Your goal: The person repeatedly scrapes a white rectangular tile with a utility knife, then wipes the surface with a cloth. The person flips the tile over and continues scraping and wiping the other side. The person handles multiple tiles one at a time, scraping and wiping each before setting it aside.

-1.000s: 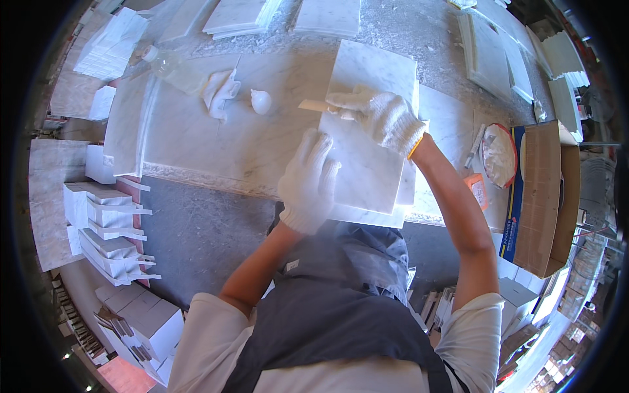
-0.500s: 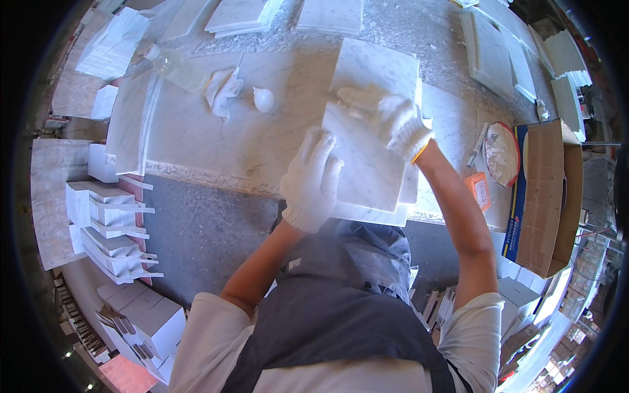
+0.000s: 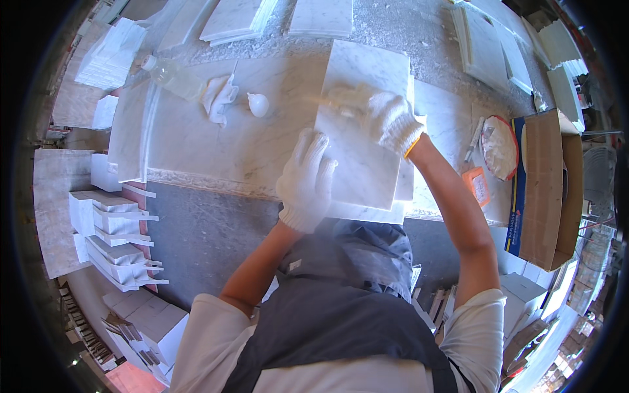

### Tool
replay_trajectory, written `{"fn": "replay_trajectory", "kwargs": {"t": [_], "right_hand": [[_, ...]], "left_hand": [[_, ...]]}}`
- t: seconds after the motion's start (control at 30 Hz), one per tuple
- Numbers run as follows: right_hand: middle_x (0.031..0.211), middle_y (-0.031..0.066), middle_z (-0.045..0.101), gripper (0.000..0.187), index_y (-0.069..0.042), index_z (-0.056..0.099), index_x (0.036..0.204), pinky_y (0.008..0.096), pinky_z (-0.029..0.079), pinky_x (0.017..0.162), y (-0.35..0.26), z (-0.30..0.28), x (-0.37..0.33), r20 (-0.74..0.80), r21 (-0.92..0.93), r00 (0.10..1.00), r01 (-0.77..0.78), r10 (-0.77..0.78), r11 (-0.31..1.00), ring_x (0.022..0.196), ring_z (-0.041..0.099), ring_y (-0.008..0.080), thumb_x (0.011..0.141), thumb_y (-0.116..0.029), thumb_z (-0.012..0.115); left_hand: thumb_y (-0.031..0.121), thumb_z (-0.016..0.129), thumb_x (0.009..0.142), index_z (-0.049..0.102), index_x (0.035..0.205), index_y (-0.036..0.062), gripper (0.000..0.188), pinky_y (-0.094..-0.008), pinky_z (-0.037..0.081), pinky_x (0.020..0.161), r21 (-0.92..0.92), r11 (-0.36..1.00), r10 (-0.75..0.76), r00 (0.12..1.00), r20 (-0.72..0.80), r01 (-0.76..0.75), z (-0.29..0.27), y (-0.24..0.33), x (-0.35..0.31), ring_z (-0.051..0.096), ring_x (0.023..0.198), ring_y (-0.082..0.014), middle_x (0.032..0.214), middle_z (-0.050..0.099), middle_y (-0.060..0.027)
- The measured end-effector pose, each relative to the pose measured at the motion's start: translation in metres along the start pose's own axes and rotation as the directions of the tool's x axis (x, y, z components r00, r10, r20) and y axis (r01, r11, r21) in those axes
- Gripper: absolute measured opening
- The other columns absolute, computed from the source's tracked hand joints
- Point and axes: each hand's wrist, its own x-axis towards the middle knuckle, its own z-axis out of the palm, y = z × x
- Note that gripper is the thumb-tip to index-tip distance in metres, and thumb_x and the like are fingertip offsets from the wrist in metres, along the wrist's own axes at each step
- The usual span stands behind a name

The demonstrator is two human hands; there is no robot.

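Observation:
Pale, grey-veined marble tiles (image 3: 367, 177) lie stacked and overlapping on the bench in front of me. Against the left edge of the upper tile rests my left hand (image 3: 306, 183), in a white knitted glove, its fingers stretched out. My right hand (image 3: 386, 118), gloved the same way with a yellow cuff edge, is over the tile's face. Its fingers point left and are smeared by motion, so anything held under them is hidden. To the left lie a small white bulb-shaped thing (image 3: 258, 105), a crumpled white cloth (image 3: 219, 99) and a clear bottle (image 3: 173, 77) on its side.
On the right are an open cardboard box (image 3: 542, 187), a red-rimmed bowl of white material (image 3: 500, 149), an orange packet (image 3: 476, 185) and a brush-like tool (image 3: 474, 139). More tiles (image 3: 321, 18) stand along the far side. White boxes (image 3: 111, 209) sit at left.
The bench and its things have shifted slightly left in view. My right hand has moved a little across the tile, its fingers more blurred. My left hand stays at the tile's edge.

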Motion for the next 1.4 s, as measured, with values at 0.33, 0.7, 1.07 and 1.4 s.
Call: {"fn": "replay_trajectory", "kwargs": {"t": [0.33, 0.7, 1.07, 1.4], "right_hand": [[0.104, 0.0092, 0.070, 0.040, -0.024, 0.064, 0.138, 0.0407, 0.055, 0.080, 0.000, 0.010, -0.005, -0.150, -0.003, 0.974, 0.173, -0.172, 0.985, 0.091, 0.068, 0.0314, 0.101, -0.011, 0.058], [0.099, 0.0105, 0.067, 0.042, -0.028, 0.064, 0.140, 0.0420, 0.055, 0.074, 0.007, 0.013, -0.006, -0.083, -0.007, 0.992, 0.095, -0.096, 0.995, 0.089, 0.068, 0.0306, 0.100, -0.016, 0.061], [0.107, 0.0166, 0.069, 0.036, -0.015, 0.064, 0.138, 0.0400, 0.057, 0.081, -0.025, -0.011, -0.022, -0.104, -0.126, 0.990, 0.084, -0.098, 0.988, 0.093, 0.070, 0.0317, 0.103, -0.018, 0.058], [0.116, 0.0119, 0.070, 0.047, -0.016, 0.061, 0.141, 0.0395, 0.057, 0.086, -0.018, -0.002, -0.031, -0.044, 0.020, 0.992, 0.121, -0.120, 0.992, 0.102, 0.068, 0.0294, 0.094, -0.015, 0.063]], "left_hand": [[0.026, 0.062, 0.097, 0.065, 0.132, 0.0095, 0.039, -0.0471, 0.055, 0.090, 0.021, 0.999, -0.025, 1.000, 0.013, 0.025, 0.004, -0.004, -0.003, 0.067, 0.112, -0.0397, 0.145, 0.058, -0.0210], [0.026, 0.062, 0.098, 0.064, 0.134, 0.0096, 0.040, -0.0467, 0.055, 0.091, -0.001, 1.000, -0.013, 1.000, 0.003, 0.013, 0.004, -0.004, -0.004, 0.067, 0.111, -0.0392, 0.146, 0.057, -0.0184], [0.025, 0.061, 0.098, 0.065, 0.132, 0.0088, 0.038, -0.0456, 0.055, 0.090, -0.018, 0.999, -0.033, 0.999, 0.008, 0.033, 0.002, -0.001, -0.002, 0.066, 0.111, -0.0390, 0.145, 0.058, -0.0173], [0.030, 0.065, 0.096, 0.063, 0.134, 0.0074, 0.044, -0.0508, 0.051, 0.098, 0.034, 0.999, -0.014, 0.996, 0.091, 0.010, -0.006, 0.002, 0.003, 0.061, 0.122, -0.0415, 0.145, 0.057, -0.0202]]}}
